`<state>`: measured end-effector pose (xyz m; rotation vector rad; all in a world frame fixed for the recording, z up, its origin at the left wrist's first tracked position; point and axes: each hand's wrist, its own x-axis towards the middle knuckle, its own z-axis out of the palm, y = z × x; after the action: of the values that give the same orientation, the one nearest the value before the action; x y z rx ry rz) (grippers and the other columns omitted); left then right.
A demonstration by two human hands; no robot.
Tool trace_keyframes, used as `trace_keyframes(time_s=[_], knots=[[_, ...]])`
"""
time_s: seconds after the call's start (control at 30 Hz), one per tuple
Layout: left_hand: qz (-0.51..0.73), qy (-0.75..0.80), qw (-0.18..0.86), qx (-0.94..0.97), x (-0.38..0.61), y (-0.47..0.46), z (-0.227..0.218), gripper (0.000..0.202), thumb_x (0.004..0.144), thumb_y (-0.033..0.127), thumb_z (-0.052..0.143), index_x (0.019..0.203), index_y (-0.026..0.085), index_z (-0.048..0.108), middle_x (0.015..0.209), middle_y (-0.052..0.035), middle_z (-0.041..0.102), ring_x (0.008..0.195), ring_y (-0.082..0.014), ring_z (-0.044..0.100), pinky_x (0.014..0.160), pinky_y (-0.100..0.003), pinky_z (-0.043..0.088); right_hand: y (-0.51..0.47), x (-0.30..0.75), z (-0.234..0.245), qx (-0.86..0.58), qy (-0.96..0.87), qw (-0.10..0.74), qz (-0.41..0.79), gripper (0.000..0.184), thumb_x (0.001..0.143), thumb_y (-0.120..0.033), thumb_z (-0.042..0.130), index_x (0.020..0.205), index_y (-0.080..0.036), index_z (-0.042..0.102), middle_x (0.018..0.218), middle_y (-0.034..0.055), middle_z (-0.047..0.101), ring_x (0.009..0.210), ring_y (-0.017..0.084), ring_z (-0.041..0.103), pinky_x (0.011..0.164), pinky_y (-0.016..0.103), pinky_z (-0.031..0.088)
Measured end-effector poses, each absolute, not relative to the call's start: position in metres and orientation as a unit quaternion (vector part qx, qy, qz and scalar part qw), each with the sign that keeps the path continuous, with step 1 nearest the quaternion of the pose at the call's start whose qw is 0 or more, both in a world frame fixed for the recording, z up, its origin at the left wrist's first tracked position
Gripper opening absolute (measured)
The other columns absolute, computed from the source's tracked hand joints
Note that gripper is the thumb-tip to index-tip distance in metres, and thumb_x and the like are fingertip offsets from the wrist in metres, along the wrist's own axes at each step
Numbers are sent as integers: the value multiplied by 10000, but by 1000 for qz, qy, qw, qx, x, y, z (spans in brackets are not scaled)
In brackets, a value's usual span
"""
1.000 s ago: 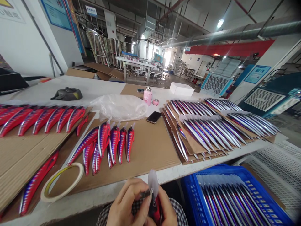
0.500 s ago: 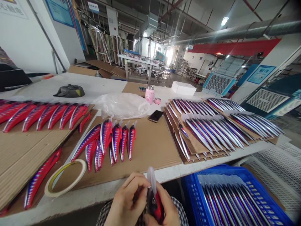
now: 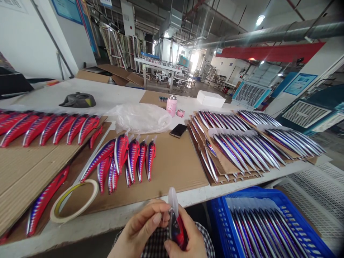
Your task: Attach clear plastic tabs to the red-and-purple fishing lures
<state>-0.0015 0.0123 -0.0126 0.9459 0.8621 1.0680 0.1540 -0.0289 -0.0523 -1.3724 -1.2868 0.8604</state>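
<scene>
My right hand (image 3: 189, 234) is wrapped round a red and black fishing lure (image 3: 176, 229), its clear lip (image 3: 173, 199) pointing up and away from me. Beside it, my left hand (image 3: 146, 224) has its fingers curled together, the fingertips at the base of the lip; anything they pinch is too small to make out. Beyond both hands, several red and purple striped lures (image 3: 133, 157) lie in a loose group on a cardboard sheet (image 3: 177, 161).
At left, striped lures line a cardboard sheet (image 3: 34, 168) near a tape roll (image 3: 55, 211). Silver lures (image 3: 233, 150) cover stacked cardboard at right. A blue basket (image 3: 219, 218) of lures stands below. Behind are a plastic bag (image 3: 142, 118), phone (image 3: 178, 130) and pink bottle (image 3: 171, 106).
My left hand has shifted slightly left and its thumb has drawn back from the lure. The right hand still holds the lure in nearly the same place.
</scene>
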Motion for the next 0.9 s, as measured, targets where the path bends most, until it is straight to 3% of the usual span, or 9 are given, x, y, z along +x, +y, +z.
trace_keyframes(time_s=[0.2, 0.37, 0.63, 0.9], knots=[[463, 358, 691, 424, 4, 20, -5, 95, 764, 287, 740, 831, 226, 712, 800, 24, 666, 723, -122, 615, 693, -186, 501, -31, 153, -51, -603, -537, 484, 337, 792, 479, -4, 595, 1234, -241, 615, 1116, 28, 706, 1037, 264, 657, 966, 337, 491], [481, 386, 658, 432, 11, 21, -11, 93, 752, 223, 728, 793, 202, 646, 707, 30, 676, 668, -118, 618, 638, -176, 493, -31, 152, -50, -607, -556, 479, 305, 820, 472, -12, 593, 1252, -264, 595, 1098, 13, 705, 1018, 261, 660, 943, 325, 505], [479, 457, 539, 521, 16, 17, -12, 32, 787, 196, 616, 818, 206, 613, 733, 12, 707, 694, -150, 679, 640, -190, 532, -33, 154, -56, -604, -578, 476, 271, 831, 485, -19, 601, 1273, -280, 566, 1105, -6, 694, 1017, 246, 656, 908, 279, 513], [459, 475, 488, 570, 15, 16, -2, 49, 806, 198, 588, 805, 216, 634, 718, 15, 701, 661, -146, 683, 631, -187, 533, -35, 154, -59, -608, -588, 479, 233, 873, 489, 8, 597, 1287, -342, 544, 1118, -37, 694, 1015, 241, 652, 900, 284, 512]])
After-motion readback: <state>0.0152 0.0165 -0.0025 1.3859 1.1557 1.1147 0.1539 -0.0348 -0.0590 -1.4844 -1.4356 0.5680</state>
